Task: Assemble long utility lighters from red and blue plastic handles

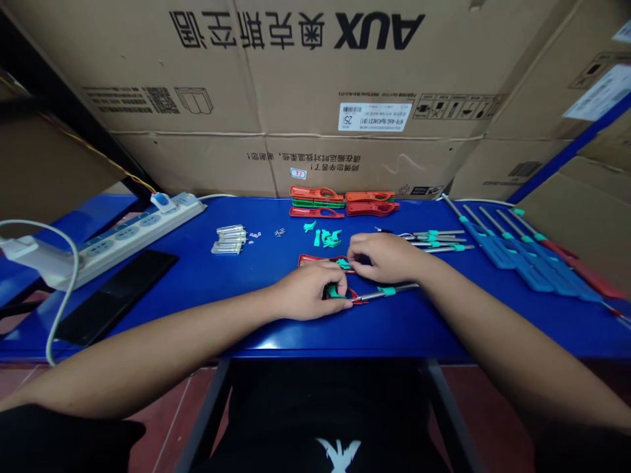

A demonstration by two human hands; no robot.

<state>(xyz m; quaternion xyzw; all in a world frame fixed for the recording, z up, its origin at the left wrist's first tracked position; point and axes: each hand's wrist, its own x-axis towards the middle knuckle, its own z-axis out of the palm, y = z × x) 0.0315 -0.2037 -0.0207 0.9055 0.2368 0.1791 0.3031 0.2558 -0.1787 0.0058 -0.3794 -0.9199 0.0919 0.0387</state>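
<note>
My left hand [309,291] rests on the blue table [207,282] with fingers closed round a red tool handle with a green piece [340,293]; a metal rod with a green collar [389,291] sticks out to the right of it. My right hand [384,257] lies just behind, fingers curled and pinching a small green piece [344,264] at a red handle half [313,260] lying flat.
Stacked red and green handle shells [342,202] and loose green clips [326,238] lie behind. Metal rods [436,240], finished blue and red tools [532,259], small clear parts [229,239], a power strip [123,233], a black phone [116,295] and cardboard boxes [305,92] surround.
</note>
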